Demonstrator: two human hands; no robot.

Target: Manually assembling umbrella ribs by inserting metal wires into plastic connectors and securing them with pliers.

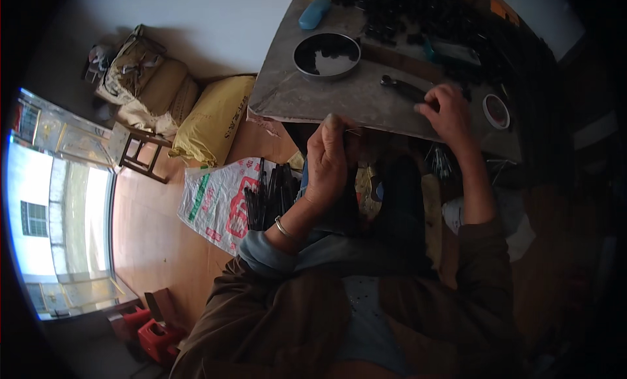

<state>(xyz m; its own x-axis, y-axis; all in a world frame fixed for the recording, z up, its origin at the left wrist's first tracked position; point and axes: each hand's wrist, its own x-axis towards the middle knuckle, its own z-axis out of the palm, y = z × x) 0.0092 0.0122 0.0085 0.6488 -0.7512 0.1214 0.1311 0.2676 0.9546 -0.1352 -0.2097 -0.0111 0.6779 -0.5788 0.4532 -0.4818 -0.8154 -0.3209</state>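
Observation:
My left hand (326, 160) is closed, thumb uppermost, just off the table's front edge. A thin pale sliver sticks out beside its fingertips, too small to name. Over the right part of the grey table (287, 92), my right hand (449, 114) is curled with thumb and fingers close together; what they hold, if anything, cannot be made out. Near those fingers lies a dark tool with a ringed end (386, 80), its other end running toward the hand. Farther left stands a round dark pan (326, 43) with something white in it.
Many small black parts (385, 20) are heaped at the table's back, near a light-blue object (315, 13). A small round container (496, 111) stands at right. Left of my legs, black rods (271, 189) lie on a printed white sack (215, 203); a yellow sack (212, 114) lies beyond.

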